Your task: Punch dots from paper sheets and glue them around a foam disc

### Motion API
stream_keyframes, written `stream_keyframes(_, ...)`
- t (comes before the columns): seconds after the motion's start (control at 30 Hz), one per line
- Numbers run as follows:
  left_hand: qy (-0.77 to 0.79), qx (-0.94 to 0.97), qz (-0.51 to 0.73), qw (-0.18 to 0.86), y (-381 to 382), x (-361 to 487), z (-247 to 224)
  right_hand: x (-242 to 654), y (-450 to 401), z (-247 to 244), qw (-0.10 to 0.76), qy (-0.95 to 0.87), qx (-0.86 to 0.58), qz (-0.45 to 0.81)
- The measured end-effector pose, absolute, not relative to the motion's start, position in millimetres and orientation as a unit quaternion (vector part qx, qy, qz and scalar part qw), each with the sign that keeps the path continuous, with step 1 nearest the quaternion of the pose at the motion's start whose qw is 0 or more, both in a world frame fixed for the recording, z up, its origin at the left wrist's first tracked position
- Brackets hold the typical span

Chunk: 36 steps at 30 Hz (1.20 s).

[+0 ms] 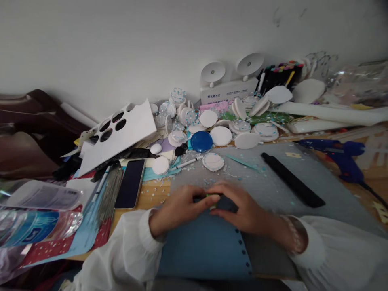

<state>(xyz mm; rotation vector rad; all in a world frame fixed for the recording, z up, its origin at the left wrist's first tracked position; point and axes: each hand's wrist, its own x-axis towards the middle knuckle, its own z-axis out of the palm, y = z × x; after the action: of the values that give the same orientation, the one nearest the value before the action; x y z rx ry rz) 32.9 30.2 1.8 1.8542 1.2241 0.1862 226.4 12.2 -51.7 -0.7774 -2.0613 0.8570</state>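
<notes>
My left hand (184, 204) and my right hand (242, 206) meet over a blue sheet (203, 246) with dark scalloped marks along its right edge. Between their fingertips is a small yellow-green object (213, 198), mostly covered by the fingers. Both hands are closed on it, thumbs and fingers pinched together. Some blur softens the right hand. Just beyond the hands lies a white disc with blue dots (213, 161), and behind it a round blue lid (201, 141).
White foam discs (220, 136) pile up at the back. A black strip (291, 178) and a blue glue gun (345, 155) lie to the right. On the left are a phone (130, 184), plastic bottles (39, 226) and a white board with holes (130, 129).
</notes>
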Motion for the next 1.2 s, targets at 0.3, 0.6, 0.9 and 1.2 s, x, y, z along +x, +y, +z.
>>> stream_keyframes(0.3, 0.449, 0.751, 0.067, 0.480, 28.1, 14.3, 11.3, 239.9, 17.6, -45.7, 0.362, -0.729, -0.344, 0.469)
stream_keyframes(0.6, 0.450, 0.806, 0.056, 0.380, 24.9, 10.8, 20.2, 238.7, 18.2, -49.1, 0.320, -0.722, -0.332, 0.516)
stream_keyframes(0.9, 0.439, 0.830, 0.041, 0.342, 24.1, 16.6, 18.6, 234.4, 17.3, -59.3, 0.316, -0.651, -0.330, 0.606)
stream_keyframes(1.2, 0.419, 0.856, 0.029, 0.300, 24.8, 21.9, 22.8, 232.9, 20.1, -51.6, 0.294, -0.655, -0.365, 0.593)
